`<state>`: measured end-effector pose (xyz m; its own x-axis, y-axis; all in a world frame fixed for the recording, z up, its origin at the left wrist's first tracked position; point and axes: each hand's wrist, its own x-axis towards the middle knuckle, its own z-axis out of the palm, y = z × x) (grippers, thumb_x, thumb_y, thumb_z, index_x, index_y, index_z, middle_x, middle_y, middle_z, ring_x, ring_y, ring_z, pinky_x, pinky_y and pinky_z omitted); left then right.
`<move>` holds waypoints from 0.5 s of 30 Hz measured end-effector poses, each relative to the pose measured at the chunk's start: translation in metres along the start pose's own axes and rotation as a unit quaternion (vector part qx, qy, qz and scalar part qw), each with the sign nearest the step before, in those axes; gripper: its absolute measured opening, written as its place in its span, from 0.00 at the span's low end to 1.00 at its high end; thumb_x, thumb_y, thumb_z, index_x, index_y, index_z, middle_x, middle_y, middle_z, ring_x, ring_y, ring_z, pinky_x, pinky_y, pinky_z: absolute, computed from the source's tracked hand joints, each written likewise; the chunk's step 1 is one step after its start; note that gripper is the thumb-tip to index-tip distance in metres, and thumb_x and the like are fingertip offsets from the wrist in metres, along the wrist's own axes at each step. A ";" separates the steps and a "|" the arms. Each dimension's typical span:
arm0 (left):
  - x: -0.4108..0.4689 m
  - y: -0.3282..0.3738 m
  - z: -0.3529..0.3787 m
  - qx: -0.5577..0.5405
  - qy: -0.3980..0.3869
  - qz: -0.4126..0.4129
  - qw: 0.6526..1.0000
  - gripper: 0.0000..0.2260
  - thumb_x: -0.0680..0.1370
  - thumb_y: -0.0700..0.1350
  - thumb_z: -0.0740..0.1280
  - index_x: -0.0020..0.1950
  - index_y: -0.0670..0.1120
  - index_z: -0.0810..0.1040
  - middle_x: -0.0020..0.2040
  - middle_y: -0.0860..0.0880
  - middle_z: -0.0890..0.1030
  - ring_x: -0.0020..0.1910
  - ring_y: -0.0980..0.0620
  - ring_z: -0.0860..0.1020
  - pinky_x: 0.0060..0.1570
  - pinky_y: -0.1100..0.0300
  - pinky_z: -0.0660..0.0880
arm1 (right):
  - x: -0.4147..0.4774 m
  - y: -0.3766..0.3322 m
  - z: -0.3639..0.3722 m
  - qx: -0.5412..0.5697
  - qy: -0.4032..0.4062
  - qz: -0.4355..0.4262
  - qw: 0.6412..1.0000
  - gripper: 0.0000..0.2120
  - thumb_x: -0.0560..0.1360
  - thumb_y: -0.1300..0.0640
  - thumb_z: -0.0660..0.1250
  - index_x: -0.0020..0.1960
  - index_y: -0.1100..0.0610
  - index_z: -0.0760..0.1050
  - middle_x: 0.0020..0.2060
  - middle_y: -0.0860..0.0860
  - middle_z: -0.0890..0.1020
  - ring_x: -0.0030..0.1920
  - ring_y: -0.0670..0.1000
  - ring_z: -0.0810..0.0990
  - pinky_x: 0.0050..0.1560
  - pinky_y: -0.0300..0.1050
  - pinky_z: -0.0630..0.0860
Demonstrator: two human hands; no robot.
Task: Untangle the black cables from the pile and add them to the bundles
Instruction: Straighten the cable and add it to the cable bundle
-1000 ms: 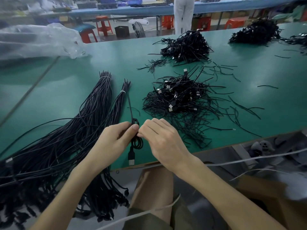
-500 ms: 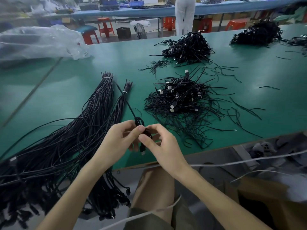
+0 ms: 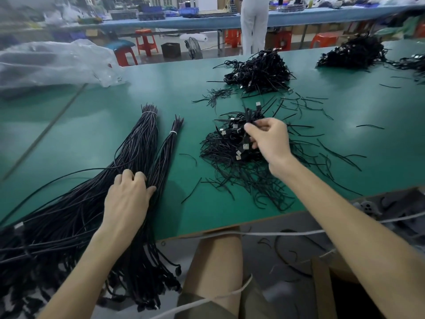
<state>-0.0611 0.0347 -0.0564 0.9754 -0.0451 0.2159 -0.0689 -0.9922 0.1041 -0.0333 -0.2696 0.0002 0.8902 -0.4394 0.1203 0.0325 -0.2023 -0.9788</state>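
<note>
Three heaps of tangled black cable sit on the green table (image 3: 103, 111): the nearest pile (image 3: 226, 149) at about 1 o'clock from the person, a second pile (image 3: 259, 70) beyond it at 12 o'clock, and a third pile (image 3: 354, 52) far off toward 2 o'clock. Short loose strands (image 3: 333, 155) lie scattered round the nearest pile and out to 3 o'clock, some reaching the table's near edge. At 10 o'clock a crumpled clear plastic bag (image 3: 53, 63) rests on the table. Two tied bundles run from 11 o'clock down over the near edge at 7 o'clock. These are the large bundle (image 3: 138, 146) and, just beside it on its right, the small bundle (image 3: 166, 153), each cinched near its far tip with a pale tie. A white cord (image 3: 253, 233) crosses below the table edge at 5 o'clock.

The right hand (image 3: 270, 140) is over the top of the nearest pile. Its thumb and curled fingers pinch a black cable (image 3: 247, 117) whose end sticks up toward 12 o'clock. Silver-tipped plugs show just under the palm. The left hand (image 3: 128, 199) lies palm-down on the large bundle, fingers loosely bent with tips among the strands, thumb reaching toward the small bundle; it rests rather than grips.

Beyond the table, at 12 o'clock, a person in white trousers (image 3: 254, 24) stands by a long blue bench (image 3: 207, 20), with red stools (image 3: 146, 41) on the floor beneath it.
</note>
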 end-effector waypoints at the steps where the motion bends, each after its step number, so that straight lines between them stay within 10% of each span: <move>1: 0.000 0.000 -0.001 -0.012 0.004 -0.001 1.000 0.13 0.81 0.50 0.70 0.56 0.40 0.77 0.50 0.42 0.75 0.50 0.39 0.75 0.45 0.49 0.70 | 0.012 0.002 0.000 -0.003 0.016 0.007 1.000 0.09 0.79 0.57 0.72 0.56 0.60 0.77 0.43 0.51 0.81 0.36 0.46 0.79 0.41 0.41 0.77; 8: 0.014 -0.008 -0.013 -0.080 -0.053 -0.076 0.993 0.10 0.81 0.50 0.71 0.47 0.45 0.76 0.48 0.46 0.77 0.45 0.42 0.75 0.43 0.50 0.69 | 0.021 0.023 -0.001 -0.018 0.022 0.026 0.999 0.27 0.79 0.58 0.71 0.76 0.59 0.66 0.67 0.53 0.77 0.56 0.44 0.78 0.55 0.34 0.73; 12: 0.008 -0.001 -0.023 -0.103 0.019 -0.040 0.994 0.08 0.81 0.48 0.70 0.45 0.48 0.76 0.44 0.51 0.77 0.41 0.46 0.76 0.41 0.52 0.69 | -0.014 0.021 0.009 -0.139 0.010 -0.105 0.985 0.29 0.80 0.62 0.68 0.79 0.60 0.62 0.73 0.55 0.67 0.70 0.51 0.71 0.72 0.48 0.70; 15: -0.002 0.026 -0.035 -0.244 -0.066 0.021 0.967 0.07 0.80 0.48 0.71 0.44 0.52 0.76 0.35 0.52 0.82 0.34 0.57 0.81 0.34 0.65 0.72 | -0.053 0.013 0.024 -0.170 -0.094 -0.235 0.952 0.29 0.79 0.64 0.68 0.78 0.56 0.66 0.74 0.50 0.68 0.75 0.48 0.65 0.78 0.52 0.63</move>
<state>-0.0724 0.0127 -0.0197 0.9857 -0.1306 0.1064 -0.1678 -0.8173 0.5513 -0.0686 -0.2280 -0.0226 0.8802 -0.0734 0.4688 0.3262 -0.6238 -0.7103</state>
